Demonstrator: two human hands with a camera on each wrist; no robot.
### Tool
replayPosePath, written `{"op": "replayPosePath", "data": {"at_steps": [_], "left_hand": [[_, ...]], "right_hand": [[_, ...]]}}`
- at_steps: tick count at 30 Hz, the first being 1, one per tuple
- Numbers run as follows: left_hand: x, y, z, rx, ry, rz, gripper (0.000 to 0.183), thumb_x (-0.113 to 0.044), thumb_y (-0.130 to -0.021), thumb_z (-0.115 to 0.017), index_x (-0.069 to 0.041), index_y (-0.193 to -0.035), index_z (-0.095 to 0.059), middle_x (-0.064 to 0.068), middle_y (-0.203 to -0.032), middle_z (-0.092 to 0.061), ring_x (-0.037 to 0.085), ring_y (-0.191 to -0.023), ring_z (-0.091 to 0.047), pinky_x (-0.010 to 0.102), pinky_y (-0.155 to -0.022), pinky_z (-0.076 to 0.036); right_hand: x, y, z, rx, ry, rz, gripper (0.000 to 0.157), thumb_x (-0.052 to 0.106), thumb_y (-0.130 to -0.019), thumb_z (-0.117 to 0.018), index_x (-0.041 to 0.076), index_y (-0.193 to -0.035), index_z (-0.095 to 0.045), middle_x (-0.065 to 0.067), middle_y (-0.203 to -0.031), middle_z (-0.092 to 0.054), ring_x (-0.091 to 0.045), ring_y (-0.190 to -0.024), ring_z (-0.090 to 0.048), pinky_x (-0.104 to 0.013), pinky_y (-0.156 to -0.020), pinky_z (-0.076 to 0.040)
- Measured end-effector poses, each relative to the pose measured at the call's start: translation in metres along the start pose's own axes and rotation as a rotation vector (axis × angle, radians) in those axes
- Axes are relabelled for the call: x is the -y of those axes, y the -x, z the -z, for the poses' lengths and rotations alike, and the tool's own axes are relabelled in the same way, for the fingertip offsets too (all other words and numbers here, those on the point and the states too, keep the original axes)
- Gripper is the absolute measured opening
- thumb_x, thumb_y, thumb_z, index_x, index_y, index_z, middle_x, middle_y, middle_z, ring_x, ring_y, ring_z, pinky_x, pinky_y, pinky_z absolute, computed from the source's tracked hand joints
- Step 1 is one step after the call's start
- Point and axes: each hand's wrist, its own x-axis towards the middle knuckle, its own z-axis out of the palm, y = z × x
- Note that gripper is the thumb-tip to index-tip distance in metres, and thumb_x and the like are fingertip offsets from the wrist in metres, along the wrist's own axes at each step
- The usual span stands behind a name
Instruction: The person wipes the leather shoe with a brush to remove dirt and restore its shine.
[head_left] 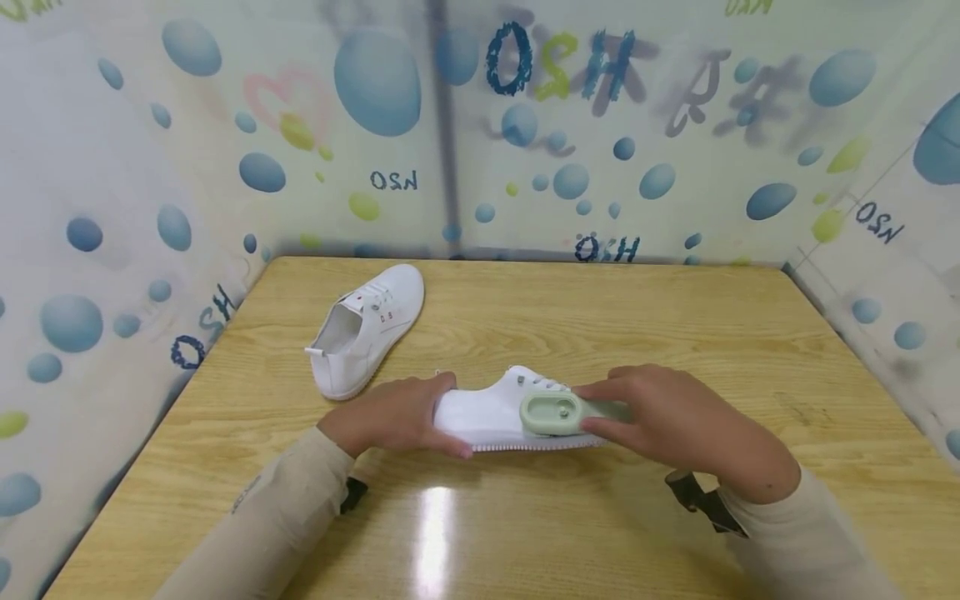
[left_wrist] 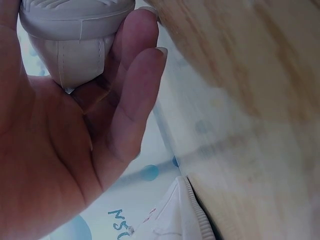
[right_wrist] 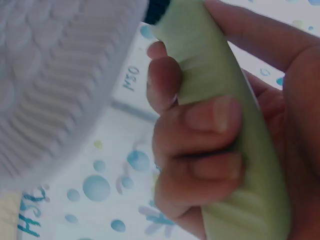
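A white lace-up shoe [head_left: 476, 415] is held sideways over the table by my left hand [head_left: 397, 414], its toe pointing right. In the left wrist view the fingers and thumb wrap its heel [left_wrist: 77, 57]. My right hand [head_left: 675, 421] grips the handle of a pale green brush [head_left: 551, 413], whose oval head lies against the near side of the shoe. Curled fingers circle the ribbed handle [right_wrist: 200, 45] in the right wrist view, beside the shoe's textured sole [right_wrist: 60, 100]. Dark bristles show only in part there.
A second white shoe [head_left: 367, 329] rests upright at the back left of the wooden table [head_left: 637, 317]. Walls with blue dots [head_left: 378, 83] close off the back and both sides. Dark straps [head_left: 705, 504] hang at the wrists.
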Motion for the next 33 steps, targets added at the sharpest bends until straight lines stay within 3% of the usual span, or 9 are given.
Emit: {"op": "replayPosePath", "data": {"at_steps": [7, 16, 28, 33], "left_hand": [[0.001, -0.001, 0.000, -0.003, -0.007, -0.002, 0.078, -0.075, -0.065, -0.077, -0.021, -0.113, -0.049, -0.005, -0.082, -0.062, 0.014, -0.070, -0.058, 0.032, -0.061, -0.045], [0.003, -0.001, -0.003, -0.001, -0.003, -0.008, 0.076, -0.072, -0.067, -0.078, -0.021, -0.115, -0.049, -0.005, -0.083, -0.062, 0.013, -0.069, -0.058, 0.032, -0.060, -0.045], [0.001, -0.001, -0.003, 0.005, -0.004, 0.000, 0.076, -0.074, -0.066, -0.077, -0.022, -0.114, -0.049, -0.005, -0.083, -0.062, 0.013, -0.070, -0.058, 0.032, -0.060, -0.045], [0.000, -0.001, -0.001, 0.002, 0.004, -0.009, 0.077, -0.074, -0.066, -0.077, -0.021, -0.113, -0.049, -0.004, -0.082, -0.062, 0.014, -0.070, -0.058, 0.032, -0.060, -0.045]], "right_hand": [[-0.003, 0.003, 0.004, -0.008, -0.020, 0.003, 0.038, 0.046, -0.092, -0.068, 0.026, -0.124, -0.071, 0.014, -0.079, -0.060, -0.004, -0.063, -0.044, -0.025, -0.056, -0.037], [0.012, -0.009, -0.020, -0.079, 0.039, 0.070, 0.037, 0.044, -0.090, -0.071, 0.025, -0.122, -0.073, 0.013, -0.071, -0.050, -0.003, -0.059, -0.038, -0.021, -0.053, -0.033], [0.001, 0.001, -0.003, -0.006, -0.025, 0.002, 0.042, 0.048, -0.091, -0.070, 0.025, -0.125, -0.071, 0.011, -0.085, -0.065, -0.003, -0.066, -0.046, -0.024, -0.056, -0.038], [0.002, -0.001, -0.006, -0.016, -0.042, 0.039, 0.040, 0.046, -0.091, -0.070, 0.025, -0.124, -0.071, 0.014, -0.083, -0.063, -0.003, -0.067, -0.046, -0.023, -0.060, -0.039]]}}
